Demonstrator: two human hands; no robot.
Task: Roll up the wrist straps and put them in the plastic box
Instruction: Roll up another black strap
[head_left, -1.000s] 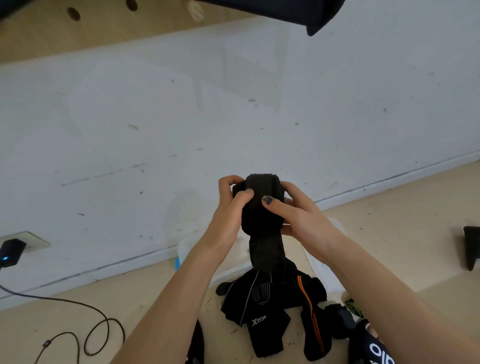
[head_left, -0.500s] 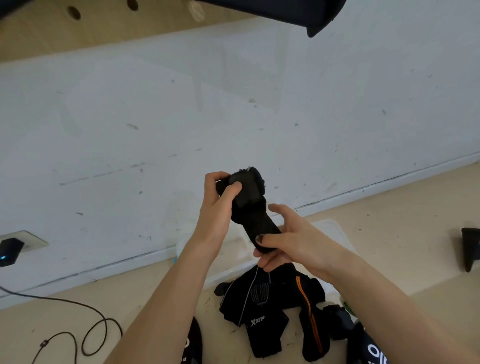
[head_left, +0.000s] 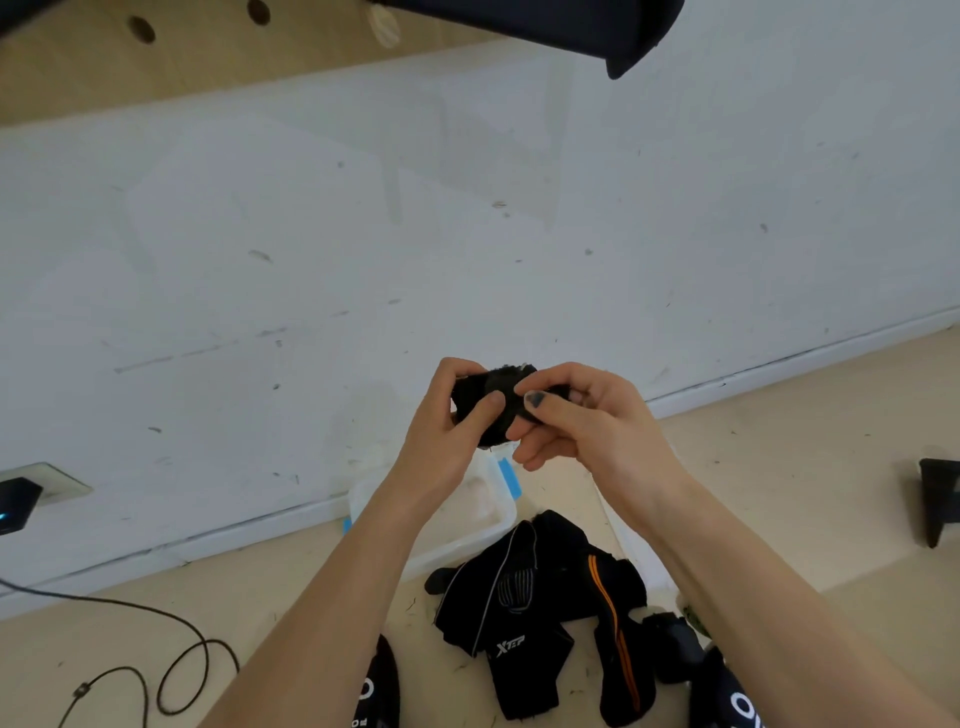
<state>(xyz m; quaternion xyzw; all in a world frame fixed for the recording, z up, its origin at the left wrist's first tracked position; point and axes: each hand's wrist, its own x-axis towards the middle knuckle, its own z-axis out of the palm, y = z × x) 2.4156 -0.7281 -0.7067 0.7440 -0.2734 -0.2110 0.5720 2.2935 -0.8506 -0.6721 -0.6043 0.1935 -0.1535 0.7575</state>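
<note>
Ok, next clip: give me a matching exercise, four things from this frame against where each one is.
Things:
1. rolled black strap
2. plastic box
3. pile of black straps
4. black cable

Places:
A. looped on the floor at lower left
B. held up between both hands
C. on the floor by the wall, behind the left forearm
D. on the floor between the forearms, in front of the box

Pairs: 1-B, 2-C, 3-D, 4-A

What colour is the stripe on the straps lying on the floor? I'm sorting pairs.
Orange, running down a black strap in the pile, in the head view.
</note>
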